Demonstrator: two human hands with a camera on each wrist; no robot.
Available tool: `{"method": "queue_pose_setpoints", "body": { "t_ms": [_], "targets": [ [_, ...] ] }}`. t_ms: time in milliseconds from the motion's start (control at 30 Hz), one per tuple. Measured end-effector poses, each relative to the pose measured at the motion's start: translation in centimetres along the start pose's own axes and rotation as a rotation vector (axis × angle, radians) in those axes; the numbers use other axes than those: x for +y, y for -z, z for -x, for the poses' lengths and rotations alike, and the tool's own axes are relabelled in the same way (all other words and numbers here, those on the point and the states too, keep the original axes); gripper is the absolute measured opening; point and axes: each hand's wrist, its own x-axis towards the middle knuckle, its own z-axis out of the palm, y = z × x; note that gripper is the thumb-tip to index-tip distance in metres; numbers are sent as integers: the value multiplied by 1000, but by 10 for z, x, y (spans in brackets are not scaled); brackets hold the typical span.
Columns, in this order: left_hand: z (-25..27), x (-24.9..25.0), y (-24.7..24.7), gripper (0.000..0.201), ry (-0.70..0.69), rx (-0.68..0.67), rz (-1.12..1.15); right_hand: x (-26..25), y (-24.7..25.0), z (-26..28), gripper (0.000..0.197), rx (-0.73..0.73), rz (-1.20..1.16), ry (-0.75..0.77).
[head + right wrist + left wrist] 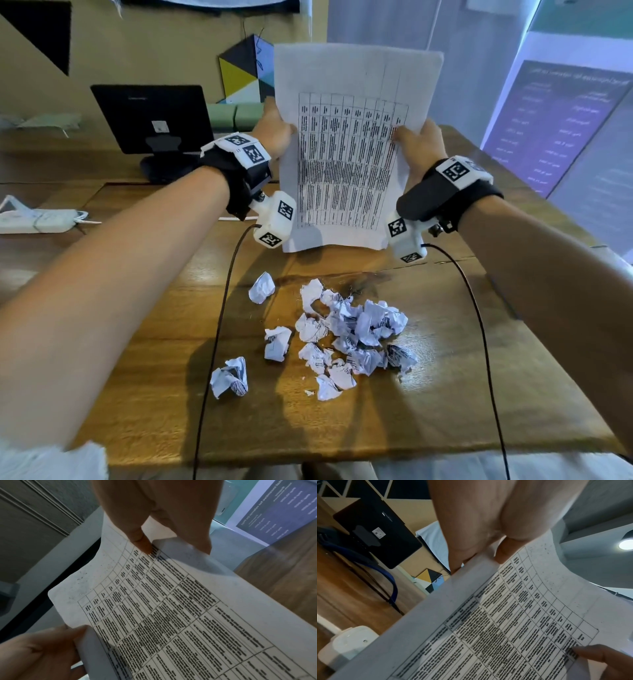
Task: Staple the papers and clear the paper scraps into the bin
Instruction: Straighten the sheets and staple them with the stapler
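Both hands up, left hand (pixel 274 132) and right hand (pixel 416 142) pinching the printed papers (pixel 349 147) at mid-edges, upright above the crumpled scraps (pixel 342 337); light, floppy sheets, best gripped at the sides.

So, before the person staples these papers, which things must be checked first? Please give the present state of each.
1. Left hand grips the papers at their left edge: ok.
2. Right hand grips their right edge: ok.
3. Sheets squared at the edges: cannot tell.
4. Bottom edge of the papers resting on the table: cannot tell.
5. Stapler within reach: not ok, none is in view.
6. Paper scraps cleared into the bin: not ok, they lie on the table and no bin is in view.
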Motion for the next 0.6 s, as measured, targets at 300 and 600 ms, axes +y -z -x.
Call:
{"method": "queue_pose_setpoints", "body": {
  "t_ms": [300, 600],
  "targets": [
    [10, -33, -3, 47, 33, -8, 85, 21, -1, 0, 47, -110, 26, -34],
    [20, -44, -3, 45, 2, -60, 45, 17, -5, 14, 33, -90, -11, -84]
  ]
}}
